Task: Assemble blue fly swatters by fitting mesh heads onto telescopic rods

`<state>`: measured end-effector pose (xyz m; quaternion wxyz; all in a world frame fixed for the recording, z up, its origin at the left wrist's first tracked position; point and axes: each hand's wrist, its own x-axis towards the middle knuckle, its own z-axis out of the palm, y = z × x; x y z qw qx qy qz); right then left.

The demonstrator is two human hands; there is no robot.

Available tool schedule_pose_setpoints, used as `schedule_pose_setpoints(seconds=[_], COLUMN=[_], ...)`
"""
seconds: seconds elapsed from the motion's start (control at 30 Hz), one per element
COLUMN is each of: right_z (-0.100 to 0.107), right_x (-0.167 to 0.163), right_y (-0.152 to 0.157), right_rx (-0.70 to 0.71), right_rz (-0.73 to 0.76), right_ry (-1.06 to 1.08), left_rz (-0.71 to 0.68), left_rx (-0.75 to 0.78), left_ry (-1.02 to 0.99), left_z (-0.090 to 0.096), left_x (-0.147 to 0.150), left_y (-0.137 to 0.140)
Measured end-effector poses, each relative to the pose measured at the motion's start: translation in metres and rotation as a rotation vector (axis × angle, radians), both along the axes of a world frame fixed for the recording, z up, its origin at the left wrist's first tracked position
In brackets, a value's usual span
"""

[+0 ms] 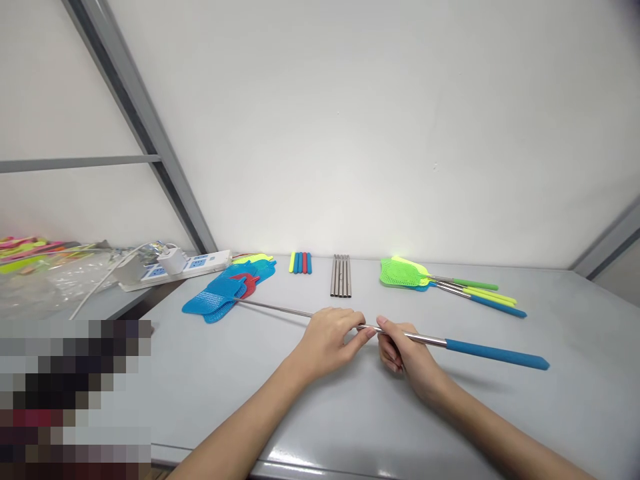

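Observation:
A long fly swatter with a blue handle (495, 353) and a thin metal telescopic rod (275, 308) lies across in front of me. Its rod runs left to a blue mesh head (215, 297), which overlaps other swatter heads. My left hand (333, 337) is closed around the rod near its middle. Just to the right, my right hand (407, 353) grips the thicker tube of the same rod, thumb on top. Beyond my hands lie several metal tubes (341, 277) side by side, and several short coloured grips (300, 263) in yellow, blue and red.
Finished-looking swatters with a green head (403, 273) lie at the right. Loose heads, including a red one (249, 283), are piled at the left. Farther left are a white power strip (200, 265) and clear plastic bags (75, 280). A wall stands behind the grey table (350, 427).

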<state>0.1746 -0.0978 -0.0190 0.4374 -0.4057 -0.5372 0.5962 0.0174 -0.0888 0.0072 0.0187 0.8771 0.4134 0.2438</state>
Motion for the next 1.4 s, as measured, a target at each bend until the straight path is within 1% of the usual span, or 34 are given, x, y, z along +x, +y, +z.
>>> schedule_pose_setpoints(seconds=[0.13, 0.2, 0.4, 0.53, 0.63, 0.83, 1.4], right_z=[-0.003, -0.003, -0.005, -0.006, -0.005, -0.004, -0.005], right_x=[-0.002, -0.002, -0.003, -0.004, -0.006, -0.007, -0.004], right_y=[0.002, 0.003, 0.004, 0.004, 0.002, 0.0, 0.001], right_rx=[-0.088, -0.105, -0.049, -0.024, 0.011, 0.042, 0.022], right_rz=[0.013, 0.022, 0.039, -0.035, -0.071, -0.015, 0.038], right_ry=[0.057, 0.08, 0.061, 0.026, 0.02, -0.029, -0.033], left_rz=[0.037, 0.047, -0.01, -0.052, -0.042, -0.027, -0.044], left_rx=[0.017, 0.035, 0.02, -0.008, 0.003, 0.039, -0.025], left_ry=[0.035, 0.041, 0.028, -0.026, -0.022, 0.026, -0.023], left_z=[-0.004, -0.006, -0.011, -0.01, -0.009, -0.01, -0.008], left_x=[0.001, 0.003, 0.01, 0.012, 0.012, 0.012, 0.01], left_y=[0.001, 0.001, -0.002, -0.005, -0.006, -0.004, -0.004])
